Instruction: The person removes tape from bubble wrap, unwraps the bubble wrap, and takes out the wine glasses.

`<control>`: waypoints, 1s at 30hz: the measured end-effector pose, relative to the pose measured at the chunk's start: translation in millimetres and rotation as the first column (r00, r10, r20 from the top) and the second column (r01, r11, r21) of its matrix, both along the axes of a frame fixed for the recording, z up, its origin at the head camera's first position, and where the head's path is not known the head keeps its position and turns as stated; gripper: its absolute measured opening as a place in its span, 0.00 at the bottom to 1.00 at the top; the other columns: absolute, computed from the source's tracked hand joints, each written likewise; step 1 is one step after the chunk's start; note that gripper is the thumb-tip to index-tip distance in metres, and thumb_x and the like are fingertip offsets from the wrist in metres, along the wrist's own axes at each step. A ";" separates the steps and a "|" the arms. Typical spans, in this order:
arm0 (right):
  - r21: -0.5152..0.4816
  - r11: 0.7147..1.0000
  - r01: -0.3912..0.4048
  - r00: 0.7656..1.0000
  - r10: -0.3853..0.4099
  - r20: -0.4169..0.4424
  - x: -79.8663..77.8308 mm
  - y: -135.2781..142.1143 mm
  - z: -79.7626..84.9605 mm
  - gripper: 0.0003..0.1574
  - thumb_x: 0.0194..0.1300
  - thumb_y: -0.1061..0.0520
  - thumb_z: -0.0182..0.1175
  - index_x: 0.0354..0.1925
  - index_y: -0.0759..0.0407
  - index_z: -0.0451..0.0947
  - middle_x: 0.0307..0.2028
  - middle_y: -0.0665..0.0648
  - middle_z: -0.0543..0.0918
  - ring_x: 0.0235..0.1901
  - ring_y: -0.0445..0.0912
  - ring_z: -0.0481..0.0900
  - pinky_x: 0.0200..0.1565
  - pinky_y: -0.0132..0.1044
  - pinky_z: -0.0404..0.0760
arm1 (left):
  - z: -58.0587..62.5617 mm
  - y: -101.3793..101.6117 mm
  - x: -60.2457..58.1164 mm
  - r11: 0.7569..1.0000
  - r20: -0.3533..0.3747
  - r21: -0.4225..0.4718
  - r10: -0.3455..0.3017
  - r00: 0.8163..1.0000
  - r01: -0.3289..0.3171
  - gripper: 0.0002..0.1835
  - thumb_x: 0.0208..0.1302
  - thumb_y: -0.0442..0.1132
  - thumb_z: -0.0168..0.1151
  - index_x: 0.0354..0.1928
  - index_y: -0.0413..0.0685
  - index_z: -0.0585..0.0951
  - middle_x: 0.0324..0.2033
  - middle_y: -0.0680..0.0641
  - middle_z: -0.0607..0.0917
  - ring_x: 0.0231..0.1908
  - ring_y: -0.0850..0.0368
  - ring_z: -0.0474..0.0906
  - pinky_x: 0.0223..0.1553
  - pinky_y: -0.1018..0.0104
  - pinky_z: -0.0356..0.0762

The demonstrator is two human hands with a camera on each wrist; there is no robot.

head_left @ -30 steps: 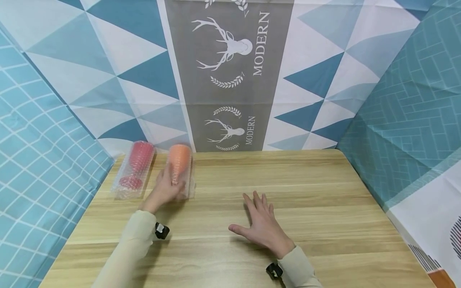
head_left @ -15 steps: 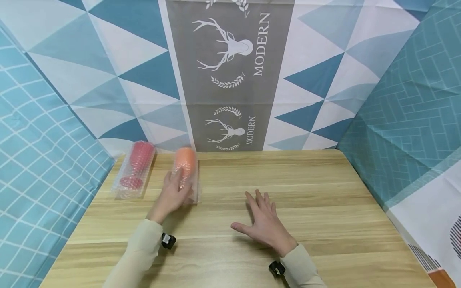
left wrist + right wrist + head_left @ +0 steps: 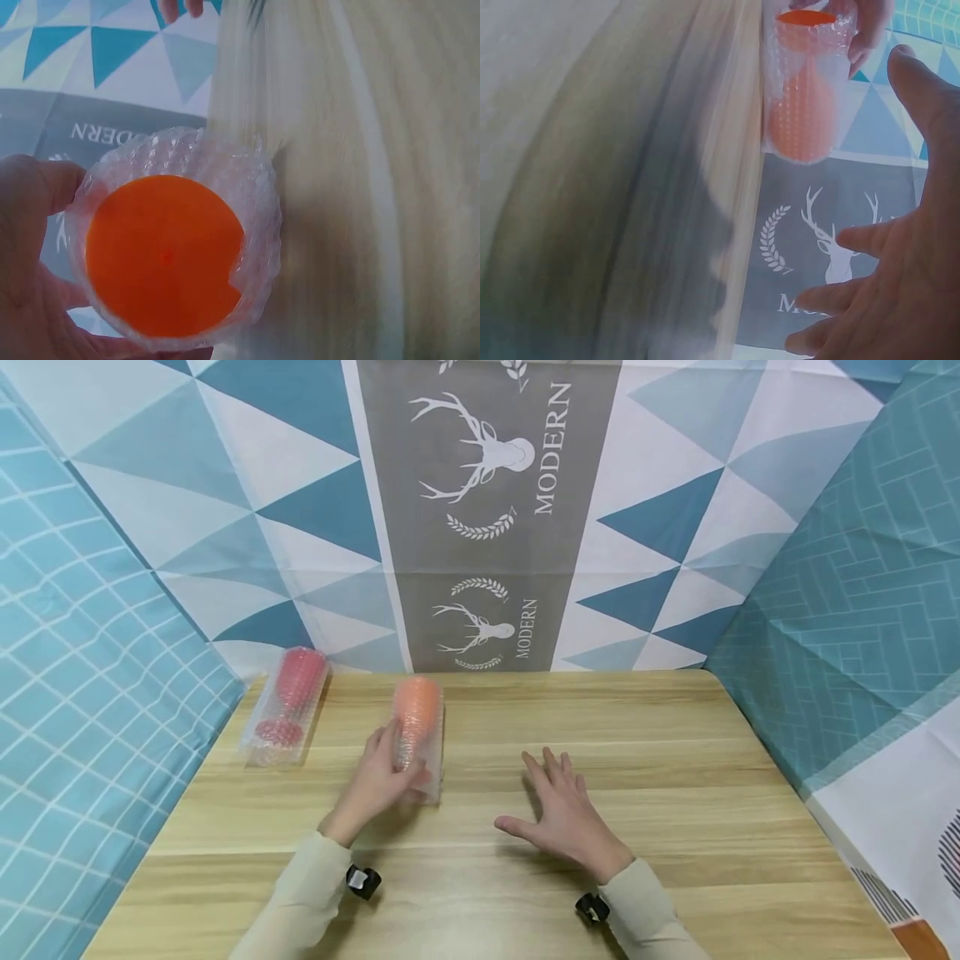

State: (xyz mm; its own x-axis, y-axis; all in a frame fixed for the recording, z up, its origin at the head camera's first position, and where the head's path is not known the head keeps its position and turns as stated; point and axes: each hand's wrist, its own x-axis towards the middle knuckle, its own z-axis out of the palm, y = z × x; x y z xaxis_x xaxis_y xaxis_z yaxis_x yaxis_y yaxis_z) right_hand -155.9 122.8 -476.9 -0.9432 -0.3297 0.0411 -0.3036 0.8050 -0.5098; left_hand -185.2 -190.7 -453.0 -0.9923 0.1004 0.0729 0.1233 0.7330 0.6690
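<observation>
An orange goblet-shaped piece [image 3: 417, 703], wrapped in bubble wrap, lies with its wide bowl towards the back wall. My left hand [image 3: 378, 787] grips it around the narrower near part, thumb on one side and fingers on the other. In the left wrist view its round flat base [image 3: 161, 255] faces the camera through the open end of the wrap. Whether it touches the table I cannot tell. My right hand [image 3: 567, 818] is held over the table to the right, fingers spread, holding nothing; the wrapped goblet [image 3: 802, 112] is beyond it in the right wrist view.
A pink goblet-shaped piece [image 3: 298, 681] in bubble wrap lies at the table's back left corner. The wooden table [image 3: 600, 718] meets a patterned cloth wall [image 3: 480, 527] at the back. Blue cloths hang at both sides.
My left hand has brought the orange goblet to the right and nearer to me, away from the pink one. The right hand has shifted slightly right, fingers still spread.
</observation>
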 end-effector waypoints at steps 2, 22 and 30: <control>-0.002 1.000 -0.007 1.000 0.007 -0.001 -0.5 2.2 1.4 0.70 0.56 0.14 0.57 0.82 0.48 0.50 0.81 0.68 0.47 0.79 0.70 0.40 0.73 0.75 0.46 | -1.0 3.4 2.2 1.000 -0.009 -0.002 -0.011 1.000 0.011 0.49 0.72 0.52 0.62 0.81 0.36 0.47 0.75 0.23 0.54 0.72 0.24 0.61 0.69 0.28 0.63; -0.127 0.991 -0.030 0.998 0.037 0.046 -9.2 -2.1 20.2 0.69 0.58 0.18 0.61 0.83 0.40 0.43 0.83 0.59 0.43 0.80 0.63 0.48 0.70 0.72 0.62 | -5.7 50.1 31.5 0.994 -0.064 0.059 -0.087 0.994 0.091 0.60 0.60 0.58 0.72 0.80 0.32 0.48 0.72 0.24 0.61 0.70 0.28 0.64 0.68 0.31 0.67; -0.186 0.981 -0.055 0.992 0.075 0.102 -10.3 -17.7 18.7 0.69 0.59 0.19 0.61 0.84 0.41 0.40 0.83 0.59 0.41 0.77 0.68 0.56 0.66 0.73 0.67 | -4.8 69.7 46.0 0.998 -0.059 0.028 -0.062 0.996 0.064 0.65 0.55 0.65 0.73 0.80 0.34 0.49 0.72 0.25 0.60 0.68 0.28 0.65 0.63 0.31 0.73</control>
